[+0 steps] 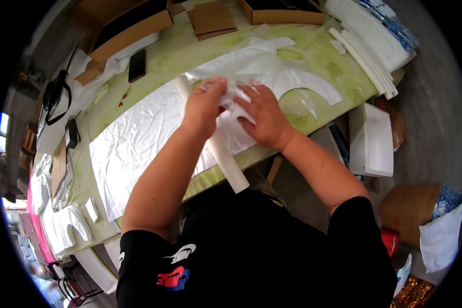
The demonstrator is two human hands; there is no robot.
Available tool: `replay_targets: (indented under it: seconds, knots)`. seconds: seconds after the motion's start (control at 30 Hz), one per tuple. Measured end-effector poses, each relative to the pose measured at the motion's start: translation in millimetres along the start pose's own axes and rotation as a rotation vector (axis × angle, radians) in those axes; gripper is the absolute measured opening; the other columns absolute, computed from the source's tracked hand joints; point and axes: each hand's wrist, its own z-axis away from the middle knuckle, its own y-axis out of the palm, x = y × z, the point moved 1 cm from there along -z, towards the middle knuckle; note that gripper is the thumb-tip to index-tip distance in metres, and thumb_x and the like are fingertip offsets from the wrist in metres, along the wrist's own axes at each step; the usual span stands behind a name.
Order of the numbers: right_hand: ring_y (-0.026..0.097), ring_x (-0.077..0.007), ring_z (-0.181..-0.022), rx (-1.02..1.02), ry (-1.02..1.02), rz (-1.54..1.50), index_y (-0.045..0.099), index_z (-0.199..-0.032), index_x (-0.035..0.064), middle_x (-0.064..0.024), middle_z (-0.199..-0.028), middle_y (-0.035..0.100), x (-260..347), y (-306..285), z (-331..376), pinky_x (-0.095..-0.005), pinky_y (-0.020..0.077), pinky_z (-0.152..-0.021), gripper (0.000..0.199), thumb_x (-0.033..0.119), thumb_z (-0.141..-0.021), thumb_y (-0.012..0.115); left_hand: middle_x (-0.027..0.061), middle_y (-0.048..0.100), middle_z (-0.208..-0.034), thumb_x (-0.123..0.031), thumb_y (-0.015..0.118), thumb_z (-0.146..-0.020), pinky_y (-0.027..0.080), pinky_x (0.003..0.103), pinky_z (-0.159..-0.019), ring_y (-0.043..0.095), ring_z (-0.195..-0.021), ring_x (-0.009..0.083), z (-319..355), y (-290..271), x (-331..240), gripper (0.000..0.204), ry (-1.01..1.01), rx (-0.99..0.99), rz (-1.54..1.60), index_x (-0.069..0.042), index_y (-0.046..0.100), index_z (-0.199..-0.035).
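Note:
Crumpled clear plastic film (pixel 230 96) lies between my hands over the middle of the table. My left hand (pixel 205 109) curls its fingers around part of it, their tips somewhat blurred. On the other side of the film, my right hand (pixel 267 119) has its fingers stretched and apart, touching or very close to it. A white tube (pixel 225 160) slants under my left hand, its near end jutting past the table's edge. Beneath it spreads a large silvery-white sheet (pixel 138 136), wrinkled. A curved white piece (pixel 321 87) of the sheet material lies to the right.
The table (pixel 164 59) has a green patterned cover. A phone (pixel 137 65) lies at the left, and cardboard boxes (pixel 287 16) stand along the back. Several white tubes (pixel 367 64) are at the right end. A white box (pixel 377 141) stands below that end.

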Motion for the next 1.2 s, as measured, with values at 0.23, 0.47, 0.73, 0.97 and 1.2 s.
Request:
replay_targets:
  seconds: [0.23,0.47,0.73,0.97,1.2]
  knots:
    - [0.053,-0.0417,-0.131,0.046,0.481,0.216,0.064,-0.134,0.0075,-0.017,-0.138,0.063,-114,-4,47,-0.0503,0.0383,-0.116,0.051,0.027,-0.088,0.075,0.0001,0.064,-0.098,-0.021,0.075,-0.096,0.054,0.03,-0.074,0.06,-0.083,0.0107,43,-122,-46,0.042,0.086,-0.337,-0.266,-0.008,0.059,-0.133]
    - [0.051,-0.0434,-0.133,0.07,0.451,0.187,0.069,-0.126,0.012,-0.0137,-0.139,0.064,-112,-10,54,-0.051,0.0381,-0.115,0.04,0.024,-0.088,0.075,0.0068,0.069,-0.11,-0.022,0.078,-0.089,0.053,0.034,-0.081,0.065,-0.093,0.017,65,-219,-47,0.059,0.075,-0.628,-1.019,-0.007,0.057,-0.142]
    - [0.049,-0.0439,-0.135,-0.003,0.137,-0.023,0.069,-0.117,0.009,-0.0135,-0.134,0.063,3,-26,38,-0.0542,0.0375,-0.116,0.035,0.009,-0.082,0.074,0.0162,0.06,-0.135,-0.007,0.071,-0.085,0.044,0.044,-0.108,0.055,-0.126,0.0365,81,-142,14,0.065,0.74,-0.28,-1.208,-0.008,0.051,-0.146]
    - [0.045,-0.0451,-0.139,0.246,0.061,-0.576,0.068,-0.123,0.0098,-0.0155,-0.141,0.058,105,0,38,-0.0523,0.0389,-0.116,0.042,0.016,-0.083,0.079,0.0163,0.055,-0.146,-0.014,0.062,-0.092,0.026,0.055,-0.123,0.045,-0.141,0.0335,101,-111,34,0.075,0.429,-0.138,-1.477,-0.003,0.03,-0.159]
    - [0.047,-0.0412,-0.139,0.346,0.018,-0.663,0.068,-0.122,0.0103,-0.0126,-0.139,0.06,122,21,31,-0.0541,0.0385,-0.115,0.043,0.022,-0.083,0.081,0.0188,0.049,-0.152,-0.012,0.063,-0.091,0.026,0.053,-0.124,0.037,-0.148,0.0341,105,-111,29,0.078,0.328,-0.105,-1.534,-0.007,0.029,-0.161]
